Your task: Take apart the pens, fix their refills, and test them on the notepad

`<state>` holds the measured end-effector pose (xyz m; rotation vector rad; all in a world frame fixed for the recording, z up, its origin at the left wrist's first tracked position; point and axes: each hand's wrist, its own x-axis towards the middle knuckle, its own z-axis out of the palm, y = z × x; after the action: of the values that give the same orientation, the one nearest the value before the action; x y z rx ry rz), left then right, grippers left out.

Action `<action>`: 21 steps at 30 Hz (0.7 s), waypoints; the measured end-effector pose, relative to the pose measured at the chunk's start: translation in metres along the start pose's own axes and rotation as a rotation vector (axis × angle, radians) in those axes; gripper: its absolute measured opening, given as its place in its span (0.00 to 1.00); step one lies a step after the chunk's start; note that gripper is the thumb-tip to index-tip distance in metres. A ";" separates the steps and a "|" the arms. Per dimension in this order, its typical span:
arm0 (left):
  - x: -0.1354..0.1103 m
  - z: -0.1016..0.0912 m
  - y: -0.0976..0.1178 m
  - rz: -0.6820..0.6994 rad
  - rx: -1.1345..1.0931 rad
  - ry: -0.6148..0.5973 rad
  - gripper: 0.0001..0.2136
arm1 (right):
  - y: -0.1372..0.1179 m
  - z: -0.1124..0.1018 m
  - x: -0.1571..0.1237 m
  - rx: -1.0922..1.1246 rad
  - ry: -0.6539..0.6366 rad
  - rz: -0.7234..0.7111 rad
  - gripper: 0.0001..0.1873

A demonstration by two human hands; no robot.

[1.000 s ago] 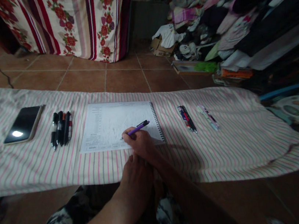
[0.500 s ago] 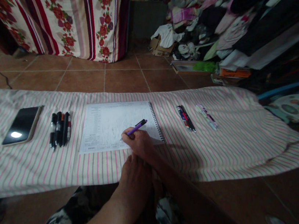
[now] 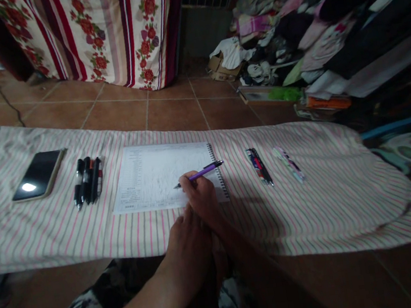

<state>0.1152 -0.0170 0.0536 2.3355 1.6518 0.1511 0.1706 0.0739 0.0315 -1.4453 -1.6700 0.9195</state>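
My right hand (image 3: 200,195) is closed round a purple pen (image 3: 202,171) with a black clip end. The pen slants, its tip low on the left at the page and its clip end up to the right. Under it lies a spiral notebook (image 3: 165,167), its wire coil on the right side, with faint marks and printed text on the page. My left hand (image 3: 187,238) lies at the notebook's near edge, its visible fingers stretched forward. The right wrist crosses over it and hides part of those fingers.
Left of the notebook are several dark pens (image 3: 87,181) and a phone (image 3: 38,175). On the right lie dark pens (image 3: 260,166) and pastel pens (image 3: 289,163). A striped cloth (image 3: 330,197) covers the table. Beyond are a floral curtain (image 3: 108,35) and piled clothes (image 3: 276,32).
My right hand has shifted slightly right over the page with the purple pen, and more of the pen's tip end shows. The whole view has moved a little.
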 end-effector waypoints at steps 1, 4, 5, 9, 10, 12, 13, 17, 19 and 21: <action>0.001 0.000 -0.002 0.010 -0.015 0.036 0.22 | 0.000 -0.001 0.001 -0.003 0.012 -0.004 0.13; 0.004 -0.001 -0.010 0.015 -0.068 0.111 0.16 | 0.002 -0.005 0.005 -0.050 0.062 -0.030 0.16; 0.004 -0.002 -0.013 -0.009 -0.079 0.116 0.12 | 0.003 -0.006 0.006 -0.065 0.073 -0.041 0.16; 0.005 -0.008 -0.019 -0.175 -0.136 0.229 0.09 | 0.009 -0.011 0.010 -0.029 0.049 -0.071 0.15; 0.006 -0.009 -0.020 -0.194 -0.160 0.259 0.10 | 0.010 -0.011 0.011 -0.010 0.045 -0.082 0.15; 0.007 -0.010 -0.019 -0.225 -0.219 0.324 0.10 | 0.011 -0.011 0.011 0.014 0.061 -0.123 0.15; 0.007 -0.010 -0.019 -0.232 -0.261 0.351 0.11 | 0.012 -0.011 0.010 0.020 0.070 -0.149 0.15; 0.009 -0.007 -0.018 -0.222 -0.417 0.459 0.10 | 0.015 -0.011 0.007 0.046 0.109 -0.223 0.14; 0.009 -0.006 -0.018 -0.233 -0.460 0.524 0.08 | 0.017 -0.012 0.006 0.036 0.115 -0.262 0.14; 0.009 -0.005 -0.018 -0.257 -0.502 0.577 0.07 | 0.020 -0.014 0.006 -0.026 0.104 -0.323 0.14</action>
<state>0.1007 -0.0024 0.0528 1.7691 1.8526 1.1278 0.1912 0.0828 0.0213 -1.1723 -1.7749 0.6352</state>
